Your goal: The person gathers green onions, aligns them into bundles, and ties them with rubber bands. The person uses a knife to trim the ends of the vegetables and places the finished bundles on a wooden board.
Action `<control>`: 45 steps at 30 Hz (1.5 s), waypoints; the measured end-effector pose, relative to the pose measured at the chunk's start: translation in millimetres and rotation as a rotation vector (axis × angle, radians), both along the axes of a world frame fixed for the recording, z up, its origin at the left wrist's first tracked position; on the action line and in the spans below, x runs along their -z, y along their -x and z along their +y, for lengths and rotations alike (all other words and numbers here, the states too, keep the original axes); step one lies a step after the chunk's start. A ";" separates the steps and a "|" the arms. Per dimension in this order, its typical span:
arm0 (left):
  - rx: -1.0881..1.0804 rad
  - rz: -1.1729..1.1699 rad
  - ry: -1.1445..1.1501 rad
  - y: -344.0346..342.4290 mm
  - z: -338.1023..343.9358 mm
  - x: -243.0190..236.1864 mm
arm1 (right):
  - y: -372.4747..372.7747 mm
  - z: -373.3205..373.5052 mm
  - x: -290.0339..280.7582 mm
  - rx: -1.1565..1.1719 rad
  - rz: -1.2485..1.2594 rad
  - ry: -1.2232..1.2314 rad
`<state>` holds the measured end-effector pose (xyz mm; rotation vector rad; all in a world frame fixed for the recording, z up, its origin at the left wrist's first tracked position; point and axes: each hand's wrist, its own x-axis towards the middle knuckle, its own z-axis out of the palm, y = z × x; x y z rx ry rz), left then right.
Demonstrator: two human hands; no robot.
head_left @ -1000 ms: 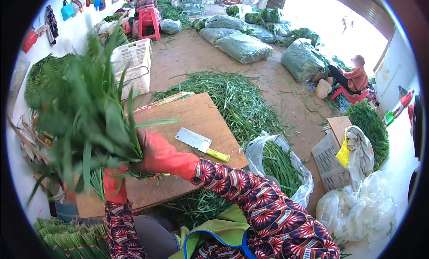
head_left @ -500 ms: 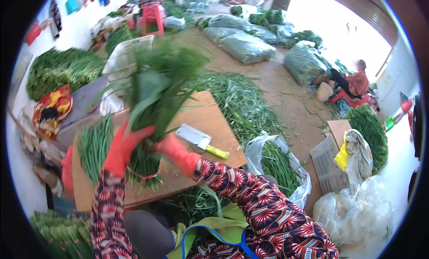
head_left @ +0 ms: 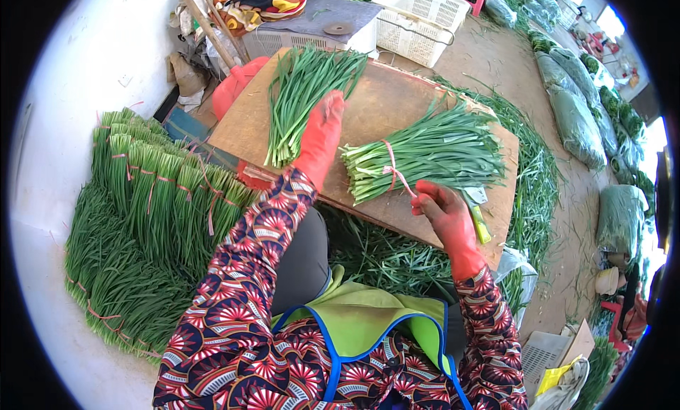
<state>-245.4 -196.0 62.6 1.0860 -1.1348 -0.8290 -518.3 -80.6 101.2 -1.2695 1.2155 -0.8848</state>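
Observation:
A bunch of chives point(head_left: 432, 155) lies on the wooden board point(head_left: 386, 91), cut ends toward the left. A pink tie point(head_left: 391, 158) circles it near those ends. My red-gloved right hand point(head_left: 446, 222) pinches the tie's loose end, just off the near side of the bunch. Partly under the leaves is a cleaver; its yellow-green handle point(head_left: 481, 224) sticks out below them. My left hand point(head_left: 322, 130), also in a red glove, is stretched out with fingers extended beside a loose pile of chives point(head_left: 304, 91) on the board's left part. Whether it touches that pile I cannot tell.
Several tied chive bunches point(head_left: 163, 176) stand by the white wall at left. A white plastic crate point(head_left: 418, 24) sits behind the board. Loose leaves point(head_left: 535, 190) cover the floor to its right, with filled green bags point(head_left: 577, 127) farther off.
The bunch, held upright in both hands before, now lies on the board. My left hand has come off it, and my right has its tie. The view has swung left.

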 end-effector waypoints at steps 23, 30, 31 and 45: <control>0.170 0.367 -0.001 42.7 27.3 70.5 | -114.4 -104.8 20.9 -0.648 1.112 0.985; 0.116 0.275 -0.006 35.1 28.5 72.7 | -90.5 -86.1 -19.0 -0.320 0.766 0.634; 0.039 0.291 0.030 36.2 30.9 58.6 | -70.6 -85.7 -17.6 -0.182 0.684 0.700; 0.092 -1.470 -0.164 81.7 70.3 -5.5 | -36.3 -35.3 63.2 0.042 0.844 0.397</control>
